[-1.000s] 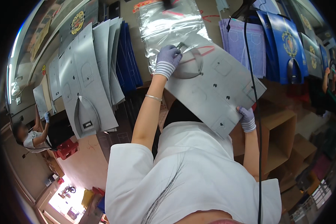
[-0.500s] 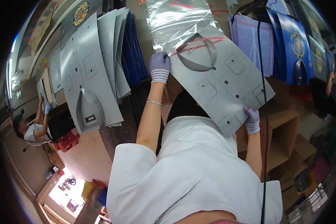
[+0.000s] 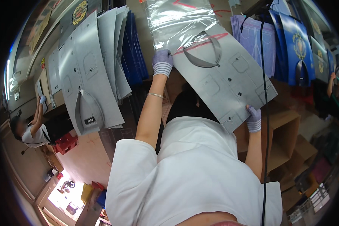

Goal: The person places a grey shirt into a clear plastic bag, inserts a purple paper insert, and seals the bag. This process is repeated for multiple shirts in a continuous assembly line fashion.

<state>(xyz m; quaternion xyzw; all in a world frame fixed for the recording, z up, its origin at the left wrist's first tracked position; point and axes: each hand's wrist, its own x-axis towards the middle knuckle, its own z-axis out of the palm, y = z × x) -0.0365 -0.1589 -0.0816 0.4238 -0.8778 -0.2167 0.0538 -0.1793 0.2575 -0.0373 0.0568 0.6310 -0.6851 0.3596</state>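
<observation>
A flat grey paper gift bag [image 3: 224, 81], printed like a shirt with pockets and buttons, lies slanted in front of me. Its collar-shaped handle end reaches into the mouth of a clear plastic bag [image 3: 177, 22] with red marks. My left hand [image 3: 162, 60], in a lilac striped glove, is closed on the plastic bag's edge at its near left corner. My right hand [image 3: 254, 115], gloved alike, grips the gift bag's near right edge, thumb on top; its other fingers are partly hidden beneath.
Grey gift bags [image 3: 84, 75] and dark blue ones [image 3: 133, 52] stand stacked at left. Lilac bags [image 3: 254, 41] and blue bags [image 3: 297, 49] lie at right. A black cable [image 3: 265, 150] hangs across the right side, near a cardboard box [image 3: 284, 139]. Another person [image 3: 35, 130] works at far left.
The gift bag has shifted slightly up and away, its handle end deeper under the plastic. My left hand has moved a little; both hands keep their holds.
</observation>
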